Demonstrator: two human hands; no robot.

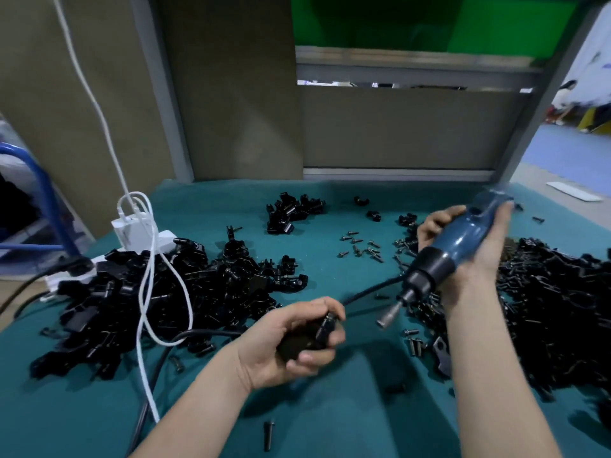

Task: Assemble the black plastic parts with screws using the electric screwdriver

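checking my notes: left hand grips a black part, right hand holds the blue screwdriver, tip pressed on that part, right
No: the head view shows the screwdriver tip held clear of the black part. Left hand and right hand grip as stated.

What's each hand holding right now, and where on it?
Left hand grips a black plastic part, mostly enclosed in the palm. Right hand grips the blue electric screwdriver around its barrel.
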